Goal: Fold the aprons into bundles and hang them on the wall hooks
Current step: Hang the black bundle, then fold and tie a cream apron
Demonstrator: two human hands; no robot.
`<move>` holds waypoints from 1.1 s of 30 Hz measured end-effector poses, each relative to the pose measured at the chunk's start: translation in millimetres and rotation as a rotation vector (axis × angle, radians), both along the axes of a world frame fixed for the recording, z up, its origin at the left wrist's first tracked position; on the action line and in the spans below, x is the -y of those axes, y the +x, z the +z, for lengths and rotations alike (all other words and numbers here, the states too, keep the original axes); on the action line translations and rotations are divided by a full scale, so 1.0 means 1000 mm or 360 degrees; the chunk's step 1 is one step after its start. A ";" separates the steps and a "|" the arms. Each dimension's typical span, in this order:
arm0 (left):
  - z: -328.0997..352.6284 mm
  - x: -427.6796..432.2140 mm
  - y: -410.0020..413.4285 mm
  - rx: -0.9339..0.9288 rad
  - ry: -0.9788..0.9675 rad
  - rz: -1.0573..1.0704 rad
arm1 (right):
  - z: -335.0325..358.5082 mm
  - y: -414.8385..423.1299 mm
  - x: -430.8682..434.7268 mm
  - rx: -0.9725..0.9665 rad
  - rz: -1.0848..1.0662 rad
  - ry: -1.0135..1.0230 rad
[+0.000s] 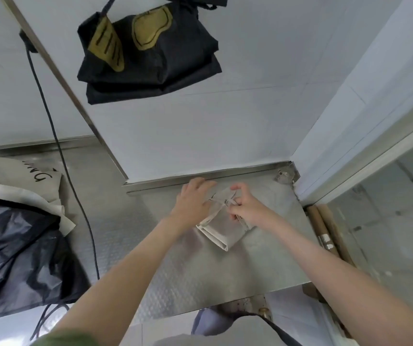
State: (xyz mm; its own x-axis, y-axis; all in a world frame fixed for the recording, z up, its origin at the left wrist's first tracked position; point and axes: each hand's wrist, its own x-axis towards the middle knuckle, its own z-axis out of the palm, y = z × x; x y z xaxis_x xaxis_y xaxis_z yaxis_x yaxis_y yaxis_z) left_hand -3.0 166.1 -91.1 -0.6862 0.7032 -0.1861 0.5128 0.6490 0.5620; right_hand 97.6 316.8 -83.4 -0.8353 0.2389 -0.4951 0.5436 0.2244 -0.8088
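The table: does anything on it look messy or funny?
Yes. At the table's left, a black apron and a cream apron lie crumpled in a heap, unfolded, unlike the neat beige bundle in the middle.

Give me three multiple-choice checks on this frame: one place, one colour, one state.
1. Where is the black apron bundle?
A) on the floor
B) hanging on the white wall
C) in the person's hands

2. What colour is the folded apron bundle on the steel counter?
A) beige
B) red
C) blue

3. What is the right hand doing?
A) lying flat on the counter
B) holding a black cable
C) pinching the tie strap of the folded bundle

Answers:
1 B: it hangs against the wall, above the counter.
2 A: its cloth is pale beige.
3 C: its fingers close on the strap over the bundle.
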 end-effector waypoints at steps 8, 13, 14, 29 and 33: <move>0.006 -0.039 0.009 0.0105 -0.0522 -0.0453 | 0.019 0.013 -0.017 -0.0017 0.0053 0.0043; 0.005 -0.035 0.017 0.0380 -0.0444 -0.0443 | 0.013 0.027 -0.022 0.0009 -0.0005 -0.0060; 0.004 -0.036 0.016 0.0445 -0.0397 -0.0414 | 0.013 0.028 -0.024 0.0012 -0.0013 -0.0049; -0.033 -0.016 0.018 0.1256 0.0039 0.0532 | -0.053 0.039 -0.031 0.0228 -0.0748 0.0039; -0.051 -0.007 0.019 0.1650 0.0007 0.0895 | -0.054 0.041 -0.030 0.0091 -0.1014 -0.0417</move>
State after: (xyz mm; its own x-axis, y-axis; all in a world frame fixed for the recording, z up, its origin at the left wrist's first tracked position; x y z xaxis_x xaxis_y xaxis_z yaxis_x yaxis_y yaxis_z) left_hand 16.1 173.5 -141.8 -0.4218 0.3522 -0.8355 -0.5479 0.6352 0.5444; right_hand 138.9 346.7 -137.6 -0.5427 0.5410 -0.6424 0.5478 -0.3518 -0.7591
